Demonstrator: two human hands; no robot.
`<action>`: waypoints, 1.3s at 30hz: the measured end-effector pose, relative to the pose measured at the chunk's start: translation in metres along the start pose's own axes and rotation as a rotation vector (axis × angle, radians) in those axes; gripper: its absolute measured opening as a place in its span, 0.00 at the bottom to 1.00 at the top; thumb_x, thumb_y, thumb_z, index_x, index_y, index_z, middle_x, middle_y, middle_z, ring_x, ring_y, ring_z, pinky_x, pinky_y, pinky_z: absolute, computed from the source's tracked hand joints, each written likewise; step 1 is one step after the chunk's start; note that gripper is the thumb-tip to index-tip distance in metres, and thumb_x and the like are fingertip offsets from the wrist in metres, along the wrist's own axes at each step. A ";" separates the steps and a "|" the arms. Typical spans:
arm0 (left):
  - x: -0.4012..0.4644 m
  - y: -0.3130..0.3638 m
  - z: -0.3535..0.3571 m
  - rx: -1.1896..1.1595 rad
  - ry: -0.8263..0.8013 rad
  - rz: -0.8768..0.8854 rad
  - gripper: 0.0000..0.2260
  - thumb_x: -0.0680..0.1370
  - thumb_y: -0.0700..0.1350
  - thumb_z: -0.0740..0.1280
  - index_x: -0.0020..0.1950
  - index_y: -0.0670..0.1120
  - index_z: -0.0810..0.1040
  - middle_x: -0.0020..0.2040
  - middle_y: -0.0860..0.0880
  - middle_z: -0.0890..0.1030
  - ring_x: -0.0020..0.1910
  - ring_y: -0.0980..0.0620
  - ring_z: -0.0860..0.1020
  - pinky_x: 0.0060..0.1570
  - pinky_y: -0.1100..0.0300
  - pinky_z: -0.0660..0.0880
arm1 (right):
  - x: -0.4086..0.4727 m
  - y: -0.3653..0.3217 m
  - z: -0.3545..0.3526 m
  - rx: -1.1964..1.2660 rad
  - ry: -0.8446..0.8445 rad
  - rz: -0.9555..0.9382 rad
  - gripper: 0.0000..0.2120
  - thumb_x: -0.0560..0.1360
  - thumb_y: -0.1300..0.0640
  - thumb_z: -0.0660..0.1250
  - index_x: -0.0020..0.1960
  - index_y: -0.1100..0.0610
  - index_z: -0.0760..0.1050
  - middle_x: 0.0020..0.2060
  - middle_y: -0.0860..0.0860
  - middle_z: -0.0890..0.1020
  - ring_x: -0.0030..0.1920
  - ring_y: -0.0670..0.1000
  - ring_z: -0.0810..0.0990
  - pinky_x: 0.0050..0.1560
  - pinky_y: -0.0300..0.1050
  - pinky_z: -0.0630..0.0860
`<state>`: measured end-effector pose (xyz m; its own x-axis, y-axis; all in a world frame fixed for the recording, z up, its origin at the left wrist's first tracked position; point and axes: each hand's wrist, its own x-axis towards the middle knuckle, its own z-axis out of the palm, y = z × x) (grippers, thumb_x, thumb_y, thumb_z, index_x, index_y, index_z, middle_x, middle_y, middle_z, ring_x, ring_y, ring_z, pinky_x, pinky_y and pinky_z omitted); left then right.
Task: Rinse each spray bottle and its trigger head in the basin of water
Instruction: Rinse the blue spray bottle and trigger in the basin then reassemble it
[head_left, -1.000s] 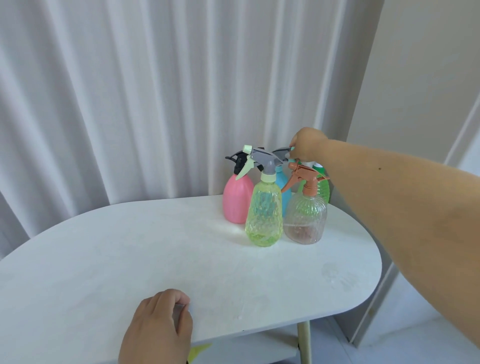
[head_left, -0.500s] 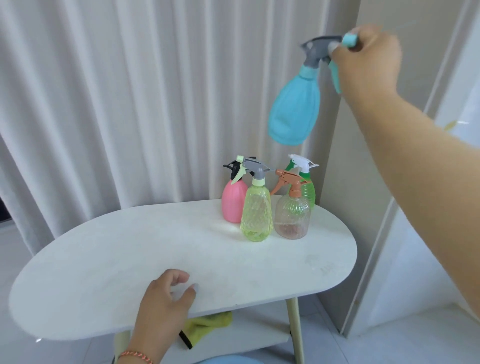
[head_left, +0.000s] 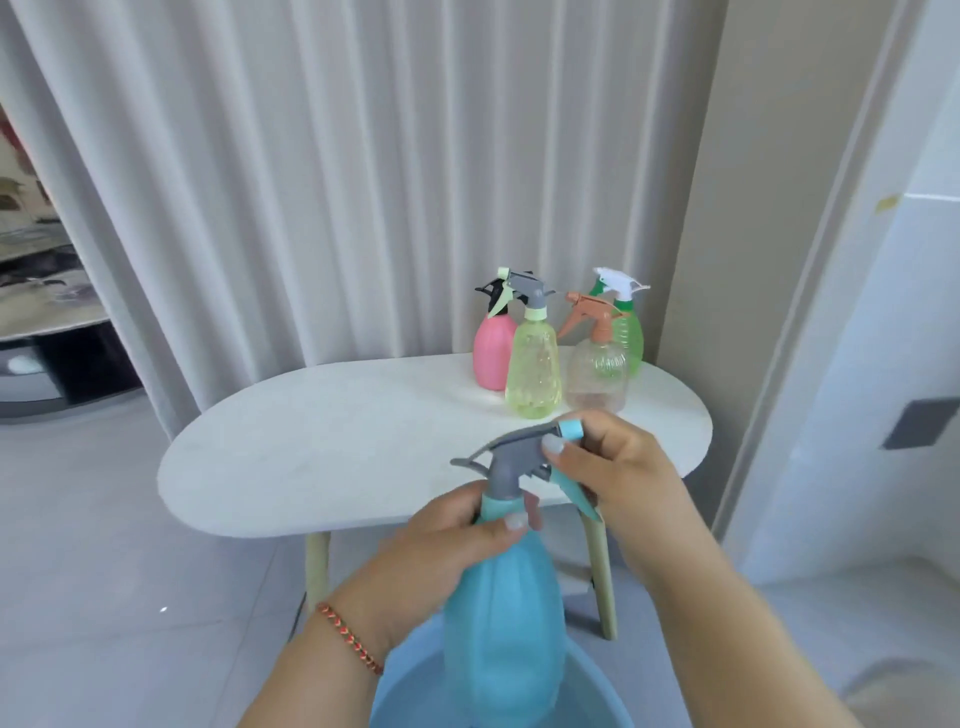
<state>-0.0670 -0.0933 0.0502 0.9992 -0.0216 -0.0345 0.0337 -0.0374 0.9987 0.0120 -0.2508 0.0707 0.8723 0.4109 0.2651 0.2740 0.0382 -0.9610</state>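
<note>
Blue bottle (head_left: 504, 618) over basin (head_left: 597, 691) — L hand (head_left: 447, 530) grips neck, R hand (head_left: 613, 467) grips trigger head (head_left: 514, 457).

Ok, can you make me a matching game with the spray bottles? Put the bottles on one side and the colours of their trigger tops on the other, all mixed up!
Bottles:
1. pink bottle
2. yellow-green bottle
3. clear bottle
4. green bottle

Trigger tops:
A. white
B. grey
C. black
D. orange-brown

Pairs: 1-C, 2-B, 3-D, 4-A.

All four stand on the white table. The blue bottle, held over the basin, is left out.
</note>
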 end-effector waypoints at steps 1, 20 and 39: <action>-0.003 -0.009 0.004 0.019 -0.026 -0.034 0.13 0.71 0.50 0.67 0.51 0.45 0.81 0.49 0.48 0.83 0.48 0.54 0.80 0.51 0.59 0.75 | -0.008 0.010 0.002 0.040 0.001 0.020 0.11 0.74 0.57 0.70 0.41 0.65 0.74 0.32 0.54 0.70 0.32 0.48 0.67 0.35 0.41 0.64; -0.015 -0.098 -0.016 -0.459 0.321 -0.151 0.11 0.74 0.46 0.67 0.47 0.38 0.78 0.46 0.41 0.83 0.42 0.47 0.81 0.45 0.52 0.79 | -0.079 0.163 0.042 0.594 -0.671 0.657 0.35 0.60 0.52 0.78 0.64 0.59 0.74 0.56 0.57 0.81 0.55 0.56 0.81 0.58 0.53 0.75; -0.013 -0.206 -0.007 -0.350 0.611 -0.468 0.08 0.75 0.47 0.70 0.43 0.43 0.80 0.50 0.41 0.83 0.45 0.44 0.80 0.55 0.45 0.77 | -0.092 0.227 0.055 0.105 -0.394 0.882 0.26 0.59 0.54 0.71 0.56 0.55 0.72 0.50 0.52 0.78 0.50 0.52 0.77 0.55 0.49 0.73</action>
<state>-0.0872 -0.0787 -0.1545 0.7134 0.4671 -0.5224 0.3519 0.4059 0.8435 -0.0286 -0.2300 -0.1761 0.5439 0.6058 -0.5807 -0.4672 -0.3563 -0.8092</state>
